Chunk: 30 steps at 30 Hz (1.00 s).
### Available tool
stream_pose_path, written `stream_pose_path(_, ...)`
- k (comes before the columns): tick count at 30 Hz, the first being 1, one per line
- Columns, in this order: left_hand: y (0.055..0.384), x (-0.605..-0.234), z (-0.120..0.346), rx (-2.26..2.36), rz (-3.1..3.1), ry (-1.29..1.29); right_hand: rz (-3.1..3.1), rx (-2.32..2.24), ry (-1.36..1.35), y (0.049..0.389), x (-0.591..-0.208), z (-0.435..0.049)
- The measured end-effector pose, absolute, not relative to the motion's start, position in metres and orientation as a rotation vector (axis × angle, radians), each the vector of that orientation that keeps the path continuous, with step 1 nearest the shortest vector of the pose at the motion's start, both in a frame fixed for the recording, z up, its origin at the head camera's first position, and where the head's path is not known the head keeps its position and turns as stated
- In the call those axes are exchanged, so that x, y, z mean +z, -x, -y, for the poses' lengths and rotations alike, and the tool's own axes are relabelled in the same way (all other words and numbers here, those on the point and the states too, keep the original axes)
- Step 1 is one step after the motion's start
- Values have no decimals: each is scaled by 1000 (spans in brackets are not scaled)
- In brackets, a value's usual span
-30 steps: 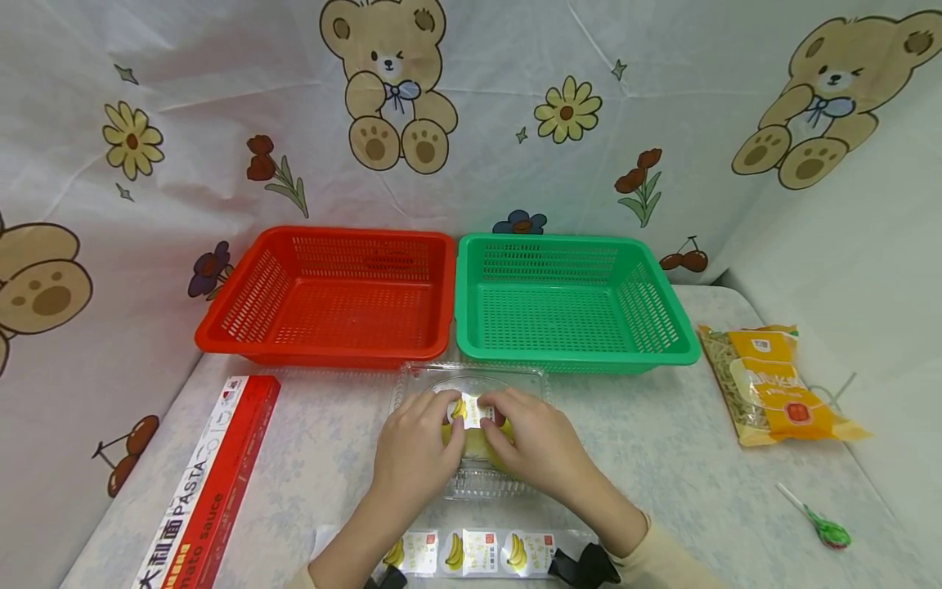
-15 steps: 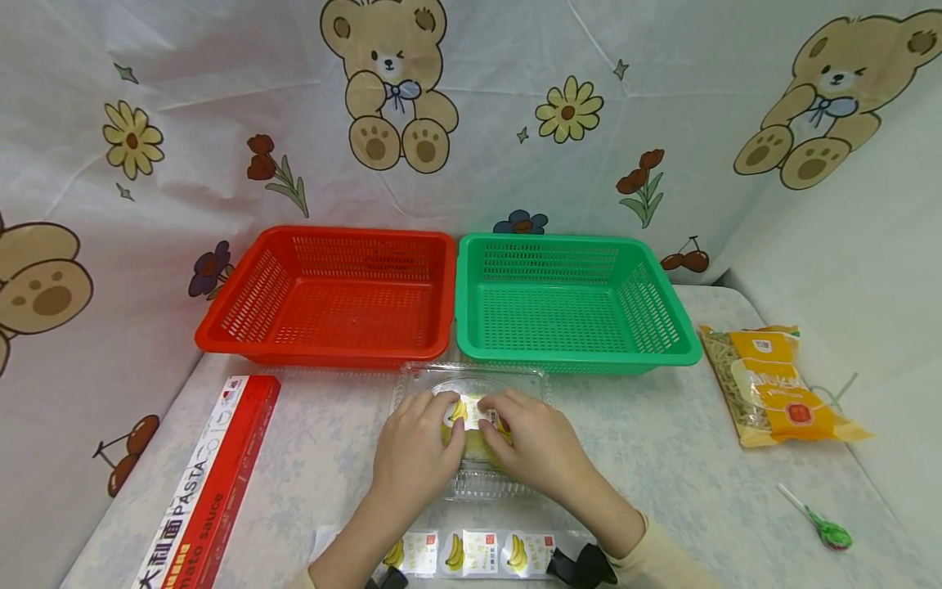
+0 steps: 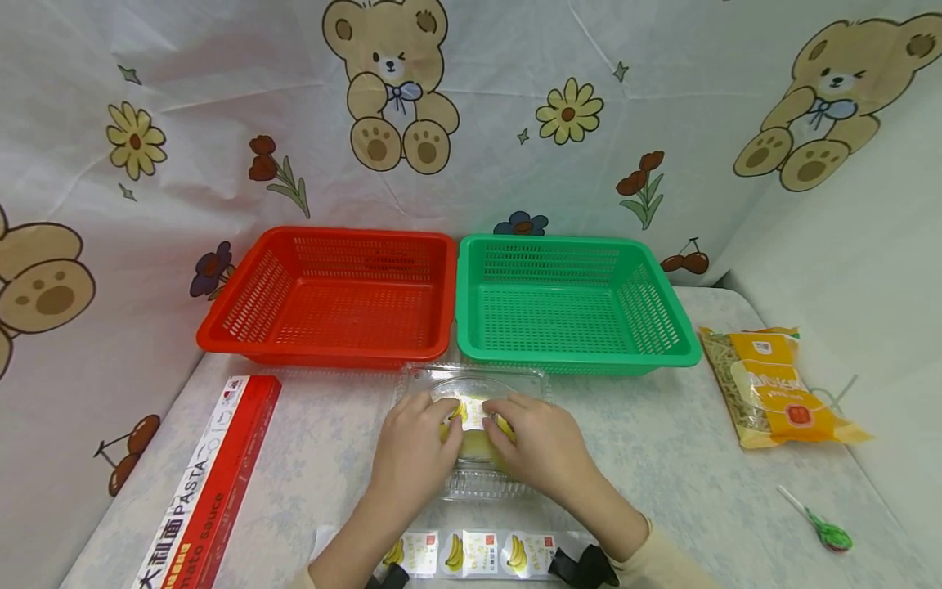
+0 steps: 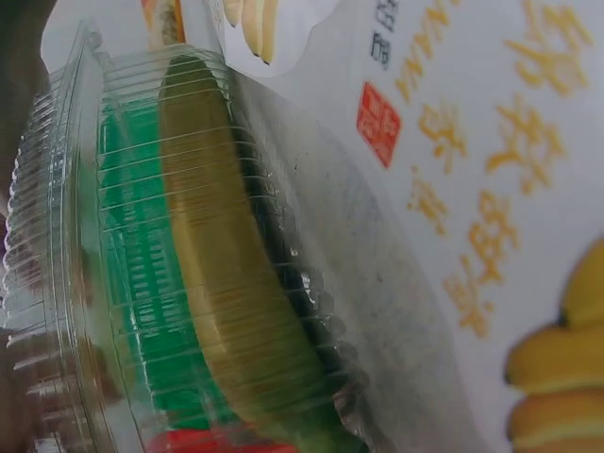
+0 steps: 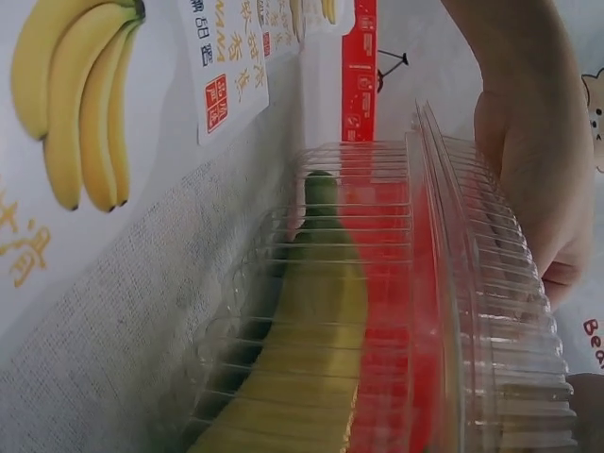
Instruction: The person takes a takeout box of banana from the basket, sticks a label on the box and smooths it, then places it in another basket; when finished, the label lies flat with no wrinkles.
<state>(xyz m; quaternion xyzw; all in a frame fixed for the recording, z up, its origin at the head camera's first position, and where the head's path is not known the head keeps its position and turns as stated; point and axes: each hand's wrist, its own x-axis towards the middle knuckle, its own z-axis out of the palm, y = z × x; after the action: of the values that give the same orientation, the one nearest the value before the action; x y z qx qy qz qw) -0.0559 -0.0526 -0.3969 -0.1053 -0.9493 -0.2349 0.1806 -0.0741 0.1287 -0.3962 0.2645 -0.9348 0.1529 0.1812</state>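
A clear ribbed plastic clamshell box stands on the table just in front of the two baskets. A yellow-green banana lies inside, seen through the box's side in both wrist views. On the lid is a white label printed with bananas. My left hand rests over the lid's left side, thumb and index fingertip at the label's left end. From the right, my right hand touches the label's other end the same way. Both hands partly cover the label; neither visibly pinches it.
Behind the box stand a red basket and a green basket. A strip of banana labels lies at the front, a red pasta box to the left. A yellow food bag and a green lollipop lie right.
The fingertips of both hands have shifted slightly inward along the label and cover more of its ends. The box, the baskets and the other things have stayed put.
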Motion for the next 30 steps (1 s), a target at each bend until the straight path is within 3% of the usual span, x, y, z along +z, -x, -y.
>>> stream_pose_path(30, 56, -398, 58, -687, 2641, 266, 2643, 414, -747, 73, -393, -139)
